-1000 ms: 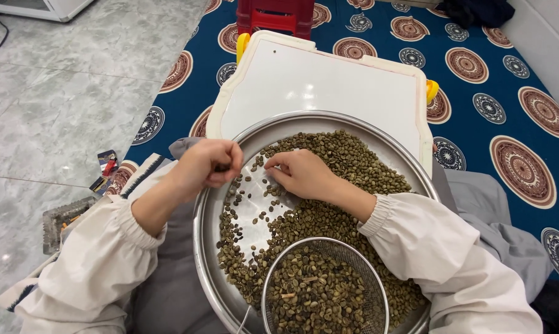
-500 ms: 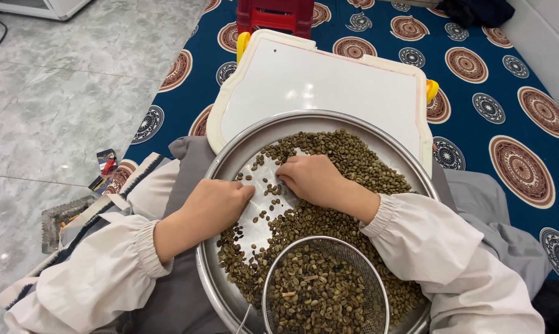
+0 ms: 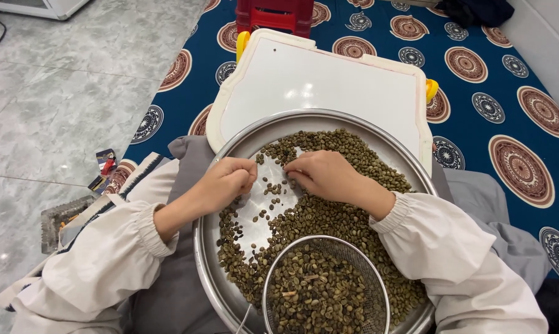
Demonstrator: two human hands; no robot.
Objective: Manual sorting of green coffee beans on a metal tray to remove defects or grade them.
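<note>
sieve (image 3: 326, 286) cut off below, fingertips hidden

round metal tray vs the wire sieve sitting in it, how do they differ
The round metal tray is wide, solid and shiny, with bare patches among its beans; the wire sieve is smaller, see-through mesh, packed with beans, resting inside the tray. Both are round metal holding greenish beans.
</note>
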